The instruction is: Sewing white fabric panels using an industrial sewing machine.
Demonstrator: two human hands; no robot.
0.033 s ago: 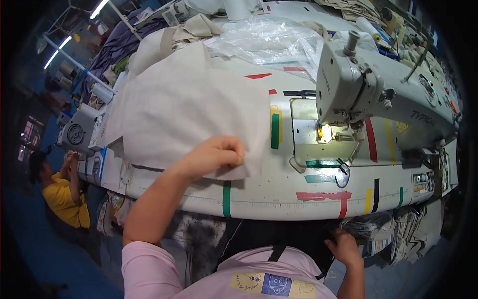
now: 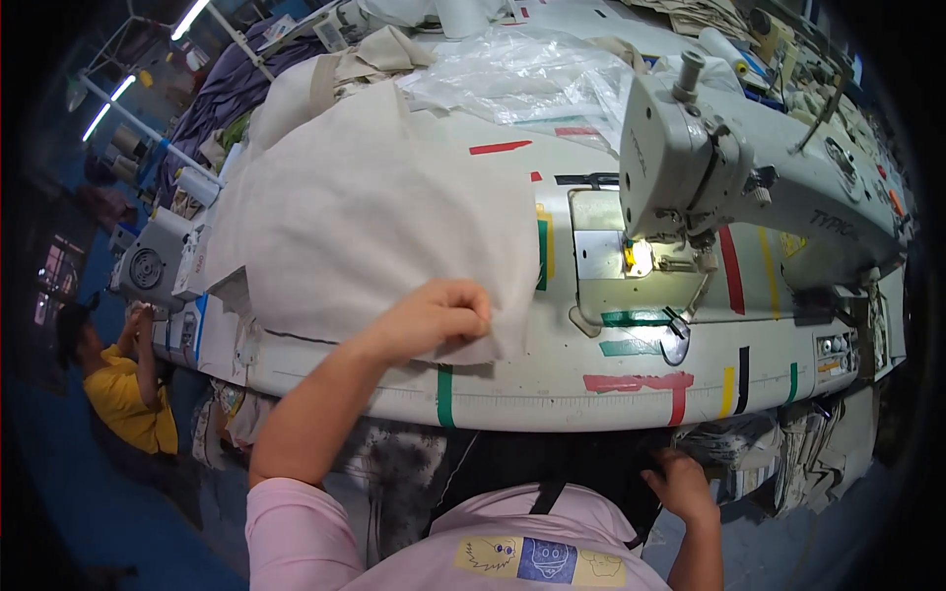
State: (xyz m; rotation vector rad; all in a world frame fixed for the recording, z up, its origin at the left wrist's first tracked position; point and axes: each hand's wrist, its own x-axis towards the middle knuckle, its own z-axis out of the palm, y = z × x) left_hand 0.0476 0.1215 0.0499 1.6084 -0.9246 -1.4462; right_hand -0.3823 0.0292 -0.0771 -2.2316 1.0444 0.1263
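Observation:
A large pale beige piece of fabric (image 2: 345, 217) lies over the left half of the sewing table. My left hand (image 2: 443, 317) is closed in a pinch on the fabric close to its near right corner. The fabric's right edge partly covers strips of green and yellow tape. Low beside my lap, my right hand (image 2: 680, 485) hangs near the table's front edge by dark cloth. Its thumb and fingers are loosely apart, with nothing seen in them. To the right of the fabric stands a white sewing machine (image 2: 778, 177), its lamp lit over the metal needle plate (image 2: 601, 258).
Clear plastic sheeting (image 2: 522, 79) and crumpled beige cloth (image 2: 384, 51) lie at the back. Coloured tape marks the white tabletop (image 2: 532, 394). Folded fabric (image 2: 818, 453) hangs or is stacked below the right edge. A person in a yellow shirt (image 2: 128, 394) works at far left.
My left hand has shifted slightly right, drawing the fabric with it. The fabric's edge now overlaps the green and yellow tape. My right hand looks unmoved.

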